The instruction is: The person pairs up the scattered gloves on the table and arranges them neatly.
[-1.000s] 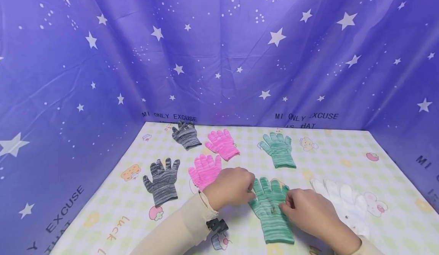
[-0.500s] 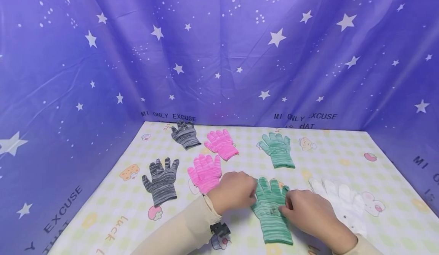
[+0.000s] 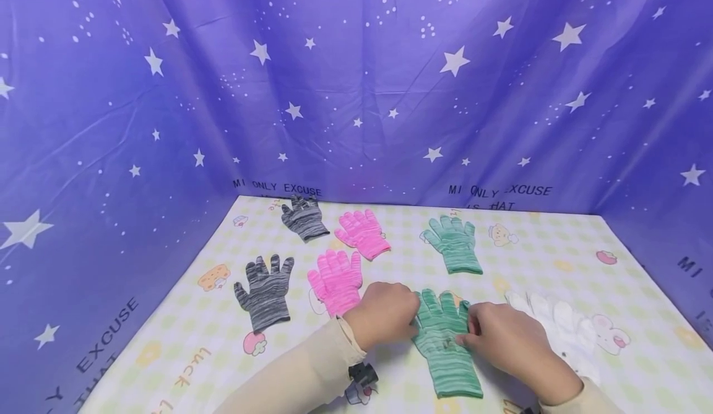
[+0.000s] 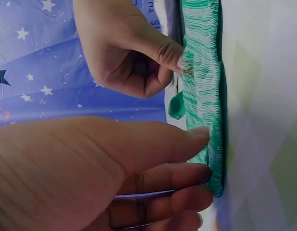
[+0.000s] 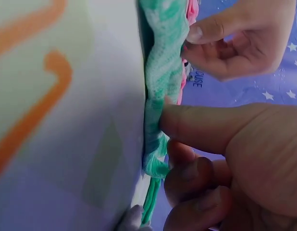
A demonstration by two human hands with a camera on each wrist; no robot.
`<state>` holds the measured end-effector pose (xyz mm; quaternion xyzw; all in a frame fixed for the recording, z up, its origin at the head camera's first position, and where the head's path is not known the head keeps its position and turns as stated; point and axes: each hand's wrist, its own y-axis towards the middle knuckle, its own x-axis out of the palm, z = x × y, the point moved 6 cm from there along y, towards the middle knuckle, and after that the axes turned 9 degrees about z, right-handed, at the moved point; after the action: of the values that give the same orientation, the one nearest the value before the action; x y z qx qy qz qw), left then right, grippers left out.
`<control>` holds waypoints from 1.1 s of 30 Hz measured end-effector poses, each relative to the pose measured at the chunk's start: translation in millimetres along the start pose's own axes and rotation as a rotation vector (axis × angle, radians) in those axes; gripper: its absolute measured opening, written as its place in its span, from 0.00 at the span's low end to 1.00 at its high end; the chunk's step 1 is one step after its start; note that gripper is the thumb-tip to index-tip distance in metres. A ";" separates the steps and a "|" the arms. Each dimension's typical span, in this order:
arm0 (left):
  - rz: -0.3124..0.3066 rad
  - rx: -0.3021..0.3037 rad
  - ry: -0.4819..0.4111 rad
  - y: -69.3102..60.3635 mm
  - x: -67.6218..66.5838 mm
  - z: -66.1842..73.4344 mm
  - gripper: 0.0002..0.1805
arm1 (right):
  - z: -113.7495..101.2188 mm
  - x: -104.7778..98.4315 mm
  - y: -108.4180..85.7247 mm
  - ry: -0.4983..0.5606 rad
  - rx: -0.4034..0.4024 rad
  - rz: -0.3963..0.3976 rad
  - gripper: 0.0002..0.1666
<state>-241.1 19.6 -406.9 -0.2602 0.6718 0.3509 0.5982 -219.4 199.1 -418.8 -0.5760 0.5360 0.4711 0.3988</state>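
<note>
A dark green striped knit glove lies flat at the front of the table, fingers pointing away and a small dark mark on its palm. My left hand pinches its left edge near the base of the fingers; in the left wrist view the thumb rests on the knit, with fingertips beside it. On the opposite edge, my right hand pinches the fabric, its thumb on the glove and the other fingers curled. Beyond lies a lighter green glove. A white glove is partly hidden behind my right hand.
Two pink gloves lie left of centre, the nearer partly covered by my left arm. Two grey-black gloves lie farther left. A checked cloth covers the table, and a purple star-print curtain encloses it.
Both hands stay at the dark green glove's edges, with only slight shifts. The left hand sits marginally farther right than a second ago. The other gloves keep their places.
</note>
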 end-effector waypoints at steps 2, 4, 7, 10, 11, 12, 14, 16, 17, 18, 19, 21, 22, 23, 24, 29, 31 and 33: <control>-0.008 -0.012 0.014 0.2 0.9 0.1 0.11 | 1.4 0.5 1.3 0.007 0.004 -0.001 0.27; -0.015 -0.023 0.022 -0.2 0.5 0.2 0.10 | 2.3 1.5 2.5 0.011 0.004 -0.005 0.27; -0.015 -0.030 0.043 -0.2 -0.6 0.8 0.07 | 2.6 1.9 3.8 0.011 0.005 -0.008 0.27; -0.012 -0.030 0.059 0.6 -1.5 1.9 0.07 | 2.6 1.0 4.6 0.006 0.002 -0.007 0.28; -0.013 -0.033 0.063 1.1 -1.5 2.1 0.07 | 2.6 0.8 4.8 0.005 0.000 -0.007 0.28; -0.016 -0.036 0.066 1.2 -1.5 2.2 0.07 | 2.5 0.7 5.0 0.004 -0.001 -0.009 0.28; -0.016 -0.039 0.070 1.0 -1.8 2.3 0.08 | 1.9 0.6 5.8 0.003 -0.003 -0.014 0.27; -0.014 -0.038 0.075 0.2 -3.0 2.4 0.08 | 0.2 0.7 6.8 0.003 -0.008 -0.026 0.26; -0.012 -0.036 0.076 -0.3 -3.4 2.4 0.08 | -1.1 0.7 7.5 0.002 -0.016 -0.033 0.26; -0.010 -0.035 0.078 -0.9 -4.0 2.4 0.09 | -2.7 0.5 8.4 -0.003 -0.026 -0.040 0.26; -0.009 -0.034 0.079 -1.5 -4.4 2.4 0.09 | -4.4 0.1 9.4 -0.007 -0.036 -0.048 0.25; -0.006 -0.034 0.078 -2.6 -5.1 2.5 0.09 | -8.1 -1.3 11.8 -0.021 -0.059 -0.062 0.25; -0.006 -0.036 0.075 -3.0 -5.2 2.5 0.09 | -10.0 -2.6 13.0 -0.026 -0.070 -0.066 0.25; -0.004 -0.039 0.072 -3.2 -4.9 2.6 0.09 | -11.4 -4.0 14.5 -0.029 -0.076 -0.072 0.25; -0.003 -0.040 0.071 -3.3 -4.6 2.9 0.09 | -12.4 -5.4 16.3 -0.029 -0.081 -0.074 0.24; 0.006 -0.036 0.076 -2.1 -1.6 4.7 0.09 | -10.7 -15.2 27.3 0.003 -0.073 -0.060 0.21; 0.004 -0.034 0.075 -1.2 -0.1 4.8 0.09 | -7.2 -19.2 33.9 0.011 -0.060 -0.040 0.19; -0.001 -0.038 0.067 -0.1 1.3 4.1 0.09 | -2.6 -22.7 41.8 0.019 -0.046 -0.015 0.18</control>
<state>-238.8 22.9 -408.3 -0.2832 0.6845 0.3544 0.5707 -260.2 197.6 -394.2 -0.5936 0.5243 0.4748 0.3839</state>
